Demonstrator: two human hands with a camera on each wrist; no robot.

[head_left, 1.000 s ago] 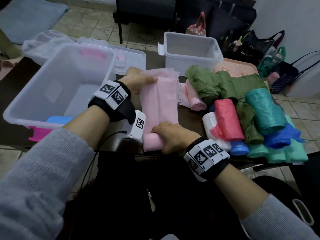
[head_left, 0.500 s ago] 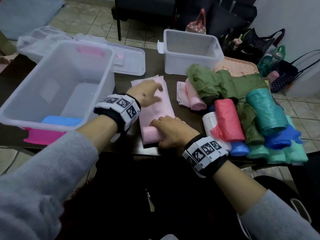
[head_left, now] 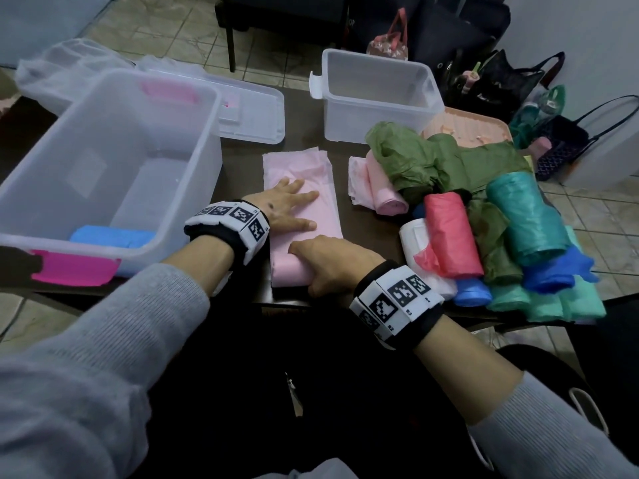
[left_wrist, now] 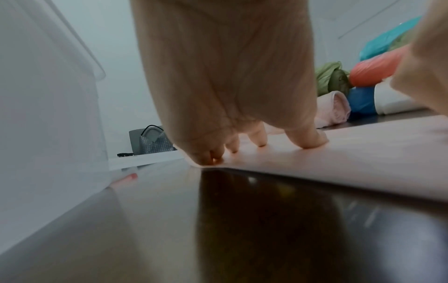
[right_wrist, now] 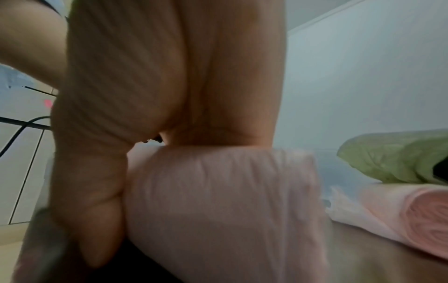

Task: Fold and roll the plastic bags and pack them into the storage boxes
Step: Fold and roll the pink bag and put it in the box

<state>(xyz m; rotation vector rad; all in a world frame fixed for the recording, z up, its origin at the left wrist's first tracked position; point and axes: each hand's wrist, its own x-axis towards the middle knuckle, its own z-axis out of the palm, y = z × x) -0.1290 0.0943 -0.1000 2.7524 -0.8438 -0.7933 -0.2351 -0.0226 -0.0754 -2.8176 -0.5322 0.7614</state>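
The step in hand looks like rolling: a pink bag (head_left: pixel 304 202), folded into a long strip, lies flat on the dark table (head_left: pixel 242 160) with its near end already wound into a short roll. The right hand (head_left: pixel 332 267) sits on that roll, fingers curled over its top and thumb against its near side, so it grips the rolled end. Just beyond it, the left hand (head_left: pixel 288 209) lies flat on the unrolled strip, fingers straight and spread, pressing the plastic down; the left wrist view shows its fingertips (left_wrist: pixel 312 141) touching the sheet. To the left of the left hand stands a large clear storage box (head_left: pixel 207 140) with a blue roll (head_left: pixel 110 236) inside, and a smaller clear box (head_left: pixel 377 108) stands well beyond both hands. To the right of the right hand lie more bags, including a finished pink roll (head_left: pixel 387 191) and a red roll (head_left: pixel 449 233). The next move probably calls for pushing the roll away toward the flat hand, keeping it tight and square, while the left hand smooths out air and slides clear ahead of it.
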